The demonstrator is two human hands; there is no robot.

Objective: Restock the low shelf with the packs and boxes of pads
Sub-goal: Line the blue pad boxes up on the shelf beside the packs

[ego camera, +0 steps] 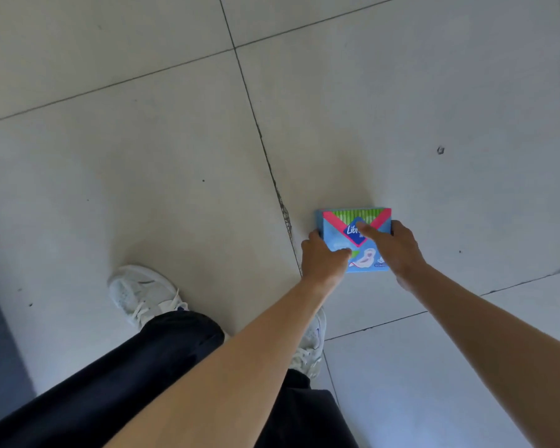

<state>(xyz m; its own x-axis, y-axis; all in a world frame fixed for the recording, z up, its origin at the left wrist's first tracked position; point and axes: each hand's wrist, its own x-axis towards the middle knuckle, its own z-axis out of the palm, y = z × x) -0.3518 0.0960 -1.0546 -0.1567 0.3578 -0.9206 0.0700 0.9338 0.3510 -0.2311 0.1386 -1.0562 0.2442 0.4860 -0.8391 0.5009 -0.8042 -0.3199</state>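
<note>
Pads box of blue card with pink chevron, not yet shelved; no low shelf in view, so restocking judged barely begun. Beneath: pale tiled floor, black trousers, white trainer. Held on or just over that floor, cannot tell which; printed face up, long axis across the view, green-striped edge pointing away. Clamped at either end by left hand and right hand.
</note>
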